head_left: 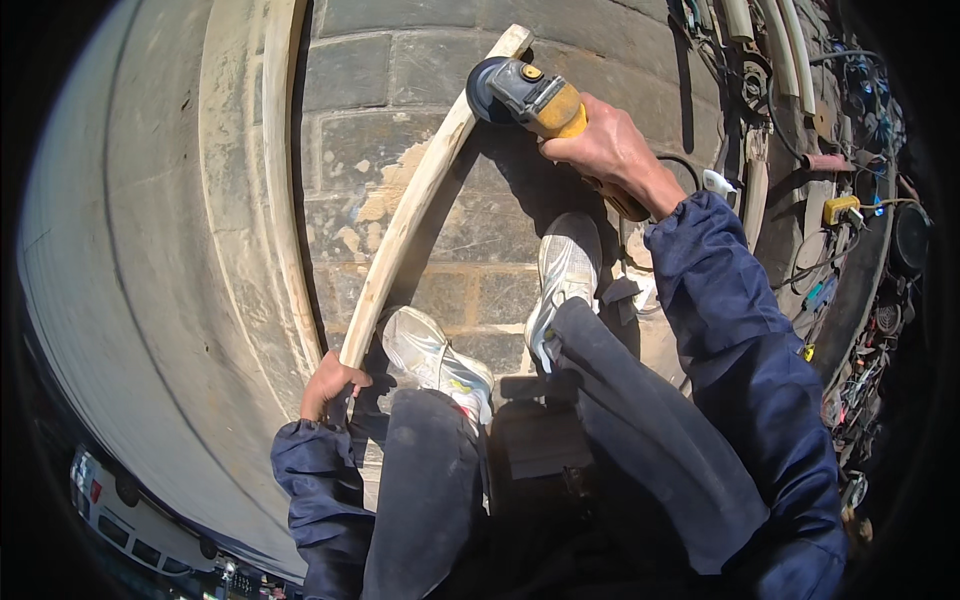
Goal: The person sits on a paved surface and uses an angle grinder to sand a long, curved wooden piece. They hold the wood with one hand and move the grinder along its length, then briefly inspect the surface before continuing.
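My right hand [622,150] is closed around the yellow and grey body of an angle grinder [545,98]. The grinder's dark disc [487,90] lies against or just beside the upper part of a long, pale wooden pole [420,195]. Slightly curved, the pole slants from my lower left up toward the far middle. At its near end, my left hand [332,384] is wrapped round the wood, partly hiding that end. A dark shadow falls on the paving beneath the grinder.
Another pale pole [278,160] lies to the left. My shoes [430,350] stand right of the held pole. Several poles [792,50], cables, a yellow socket block [842,210] and piled small items line the right side. A white vehicle [135,525] is at lower left.
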A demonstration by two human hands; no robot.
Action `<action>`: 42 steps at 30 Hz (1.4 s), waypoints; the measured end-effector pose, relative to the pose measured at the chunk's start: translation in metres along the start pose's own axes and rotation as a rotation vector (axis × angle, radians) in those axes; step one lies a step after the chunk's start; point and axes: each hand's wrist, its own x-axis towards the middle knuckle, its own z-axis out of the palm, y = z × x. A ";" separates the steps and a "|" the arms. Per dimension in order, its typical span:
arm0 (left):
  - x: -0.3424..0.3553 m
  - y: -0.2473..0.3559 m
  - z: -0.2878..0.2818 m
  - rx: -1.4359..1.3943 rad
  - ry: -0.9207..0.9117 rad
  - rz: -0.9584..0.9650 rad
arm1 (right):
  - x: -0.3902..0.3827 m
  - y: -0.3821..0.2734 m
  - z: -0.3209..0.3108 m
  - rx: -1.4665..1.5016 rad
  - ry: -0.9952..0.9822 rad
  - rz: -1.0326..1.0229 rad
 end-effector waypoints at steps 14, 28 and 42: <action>-0.008 0.001 0.001 -0.098 -0.085 0.006 | -0.075 -0.024 0.075 -0.097 -0.184 -0.299; -0.012 0.001 -0.004 -0.152 -0.112 -0.022 | -0.044 -0.029 0.039 -0.104 -0.205 -0.218; -0.010 0.000 -0.005 -0.108 -0.119 0.014 | -0.043 -0.031 0.028 -0.152 -0.200 -0.147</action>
